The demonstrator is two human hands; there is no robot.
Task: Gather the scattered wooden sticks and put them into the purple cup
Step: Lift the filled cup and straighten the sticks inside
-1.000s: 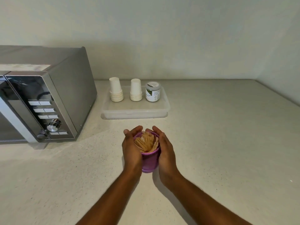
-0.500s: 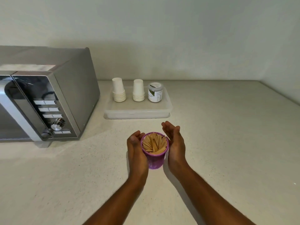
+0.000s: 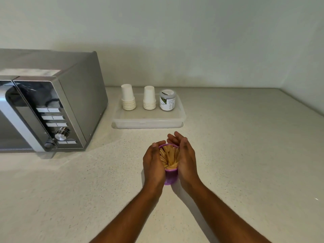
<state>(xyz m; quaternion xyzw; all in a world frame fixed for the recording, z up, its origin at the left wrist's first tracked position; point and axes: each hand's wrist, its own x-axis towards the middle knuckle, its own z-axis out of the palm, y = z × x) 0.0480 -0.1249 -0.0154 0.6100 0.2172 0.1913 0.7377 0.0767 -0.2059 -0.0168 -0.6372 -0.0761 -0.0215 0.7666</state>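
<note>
The purple cup (image 3: pixel 170 178) stands upright on the light counter (image 3: pixel 245 155), in the middle and near me. Several wooden sticks (image 3: pixel 169 156) stand packed inside it, their tops at about rim height. My left hand (image 3: pixel 154 163) presses against the cup's left side, its fingers curled round the rim. My right hand (image 3: pixel 186 159) lies flat against the right side, with its fingers reaching past the rim towards the back. The hands hide most of the cup's wall. No loose sticks show on the counter.
A silver microwave (image 3: pixel 52 109) fills the left side. Behind the cup sits a clear plastic tray (image 3: pixel 149 122) with two stacks of white paper cups (image 3: pixel 128 99) and a small labelled jar (image 3: pixel 167 100). Walls close off the back and right.
Half a second ago my hands stood slightly off the cup, the right one open beside it. Both have closed in against its sides again. The cup has stayed in place.
</note>
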